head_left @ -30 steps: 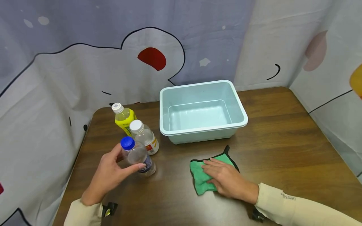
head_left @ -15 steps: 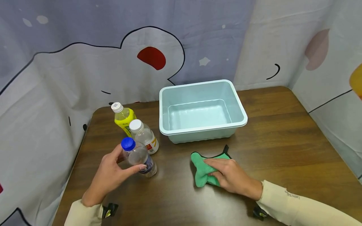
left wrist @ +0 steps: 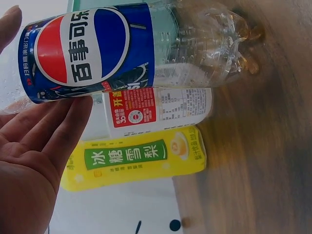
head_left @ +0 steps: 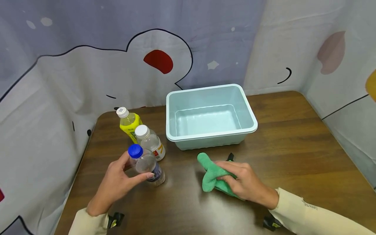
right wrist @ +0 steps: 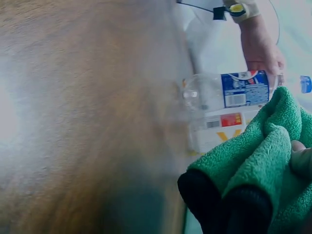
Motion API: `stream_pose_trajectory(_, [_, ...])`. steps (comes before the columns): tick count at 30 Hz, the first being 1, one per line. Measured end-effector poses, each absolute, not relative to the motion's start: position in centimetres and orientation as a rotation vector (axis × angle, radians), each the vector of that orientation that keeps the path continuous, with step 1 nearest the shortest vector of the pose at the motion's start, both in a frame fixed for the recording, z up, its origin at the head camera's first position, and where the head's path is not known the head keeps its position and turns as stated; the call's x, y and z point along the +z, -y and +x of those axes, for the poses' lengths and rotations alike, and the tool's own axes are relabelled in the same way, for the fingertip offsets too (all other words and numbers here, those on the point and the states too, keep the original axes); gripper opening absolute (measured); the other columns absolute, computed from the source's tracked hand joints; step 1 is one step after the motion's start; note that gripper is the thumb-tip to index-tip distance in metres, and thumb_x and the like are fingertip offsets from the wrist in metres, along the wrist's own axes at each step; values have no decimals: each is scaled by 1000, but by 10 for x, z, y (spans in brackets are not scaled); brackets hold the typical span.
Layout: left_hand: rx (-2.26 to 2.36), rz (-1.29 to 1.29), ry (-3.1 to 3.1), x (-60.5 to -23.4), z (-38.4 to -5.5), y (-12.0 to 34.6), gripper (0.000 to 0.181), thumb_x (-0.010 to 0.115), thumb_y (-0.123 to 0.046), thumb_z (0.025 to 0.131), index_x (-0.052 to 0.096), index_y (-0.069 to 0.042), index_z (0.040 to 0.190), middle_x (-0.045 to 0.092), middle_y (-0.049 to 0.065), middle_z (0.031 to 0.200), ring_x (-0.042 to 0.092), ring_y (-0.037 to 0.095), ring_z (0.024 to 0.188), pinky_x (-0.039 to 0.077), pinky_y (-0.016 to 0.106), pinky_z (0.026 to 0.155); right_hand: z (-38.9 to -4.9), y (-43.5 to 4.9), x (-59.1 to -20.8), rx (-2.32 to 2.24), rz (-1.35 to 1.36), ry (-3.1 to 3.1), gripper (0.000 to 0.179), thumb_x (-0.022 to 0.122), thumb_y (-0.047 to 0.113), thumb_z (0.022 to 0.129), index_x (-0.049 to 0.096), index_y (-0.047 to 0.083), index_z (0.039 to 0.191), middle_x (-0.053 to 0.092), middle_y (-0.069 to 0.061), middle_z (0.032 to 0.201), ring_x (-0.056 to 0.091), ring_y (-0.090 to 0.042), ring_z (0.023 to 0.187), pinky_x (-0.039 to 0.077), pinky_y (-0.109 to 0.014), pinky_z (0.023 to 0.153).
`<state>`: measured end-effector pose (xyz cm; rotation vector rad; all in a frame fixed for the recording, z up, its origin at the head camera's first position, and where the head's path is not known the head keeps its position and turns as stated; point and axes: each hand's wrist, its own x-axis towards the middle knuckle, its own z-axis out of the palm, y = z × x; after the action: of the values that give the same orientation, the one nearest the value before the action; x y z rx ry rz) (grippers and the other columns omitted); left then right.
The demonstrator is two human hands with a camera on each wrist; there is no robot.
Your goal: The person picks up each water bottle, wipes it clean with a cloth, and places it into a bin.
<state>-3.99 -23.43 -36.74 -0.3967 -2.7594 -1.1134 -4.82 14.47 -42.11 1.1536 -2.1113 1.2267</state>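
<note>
My left hand (head_left: 114, 182) grips a clear plastic Pepsi bottle (head_left: 144, 163) with a blue cap, thumb on one side and fingers on the other. Its blue label (left wrist: 92, 51) faces the left wrist camera. Whether the base touches the table I cannot tell. Just behind it stands a clear bottle with a white cap (head_left: 151, 142), and behind that a yellow-labelled drink bottle (head_left: 129, 124). Over the table, my right hand (head_left: 249, 182) pinches a bunched green cloth (head_left: 209, 173) with black edging, between thumb and fingers. The cloth's folds (right wrist: 258, 151) fill the right wrist view's lower right.
A pale blue plastic basin (head_left: 210, 133) stands at the back middle of the wooden table (head_left: 305, 147), with nothing in it. A patterned curtain (head_left: 217, 42) hangs behind and beside the table.
My right hand has gone from lying flat on the spread cloth to gathering and lifting it in a bunch. The Pepsi bottle has shifted slightly right and nearer in my left hand.
</note>
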Motion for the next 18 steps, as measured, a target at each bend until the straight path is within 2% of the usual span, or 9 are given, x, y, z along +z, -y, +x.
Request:
stream_pose_trajectory(4, [-1107, -428, 2726, -368, -40, 231, 65, 92, -27, 67, 58, -13, 121, 74, -4, 99, 67, 0, 92, 60, 29, 83, -49, -145, -416, 1257, 1135, 2070, 47, 76, -6, 73, 68, -1, 119, 75, -12, 104, 73, -16, 94, 56, -17, 87])
stream_pose_trajectory(8, [-1110, -477, 2686, -368, -41, 227, 64, 92, -25, 66, 59, -14, 119, 75, -4, 96, 66, -2, 89, 55, 15, 83, -49, -145, -413, 1279, 1118, 2049, 48, 77, -7, 71, 68, -2, 118, 75, -15, 105, 73, -16, 98, 54, -16, 91])
stream_pose_trajectory(11, [-1135, -507, 2667, -368, -42, 225, 64, 92, -24, 67, 59, -15, 120, 75, -4, 97, 67, -1, 89, 53, 10, 84, -49, -146, -409, 1298, 1120, 2035, 49, 77, -8, 70, 68, -3, 118, 75, -15, 106, 72, -15, 100, 54, -16, 91])
stream_pose_trajectory(15, [-1163, -532, 2659, -368, -43, 221, 64, 92, -23, 67, 58, -14, 121, 75, -2, 101, 68, 1, 89, 54, 13, 84, -48, -147, -405, 1326, 1119, 2019, 49, 77, -8, 70, 68, -3, 118, 74, -15, 107, 71, -13, 101, 54, -16, 90])
stream_pose_trajectory(18, [-1161, -527, 2673, -368, -44, 218, 64, 91, -25, 68, 58, -13, 121, 75, -2, 102, 68, 2, 91, 59, 22, 84, -48, -147, -403, 1344, 1113, 2003, 49, 77, -9, 70, 68, -4, 118, 74, -15, 106, 71, -11, 101, 54, -16, 90])
